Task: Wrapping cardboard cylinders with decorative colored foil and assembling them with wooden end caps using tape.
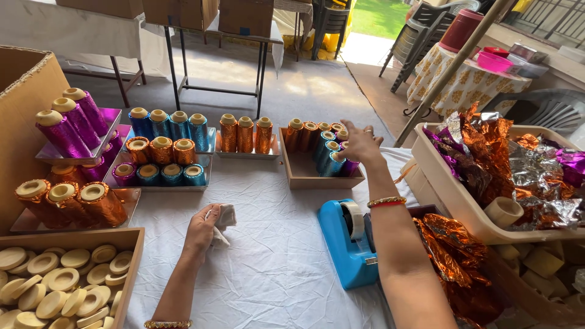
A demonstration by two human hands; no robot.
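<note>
The right hand (361,143) reaches out over the shallow wooden tray (304,175) of foil-wrapped spools (329,159), its fingers spread loosely and bent down onto the teal and purple ones at the tray's right end; the palm hides the fingertips, so whether they pinch a spool or only rest on it cannot be told; the spools under the hand are partly covered, and the orange ones lie just left of the fingers. The left hand (203,230) rests on the white cloth (274,268), fingers curled shut around a small crumpled pale wad (224,218) whose material is hard to make out; its forearm is cut off by the lower edge.

Just near side of the right wrist stands a blue tape dispenser (348,244); to the right of that arm lies loose orange foil (454,256), and past it a cream plastic tub (448,189) heaped with orange, silver and purple foil, cut off at the frame's right.

Left of the right fingers, beyond the left hand, sit trays of upright spools: orange (245,135), blue and teal (169,125), purple (70,122); a wooden box of pale round discs (58,283) is cropped at the bottom left corner; a brown cardboard box (27,97) stands at the far left, only partly seen.
</note>
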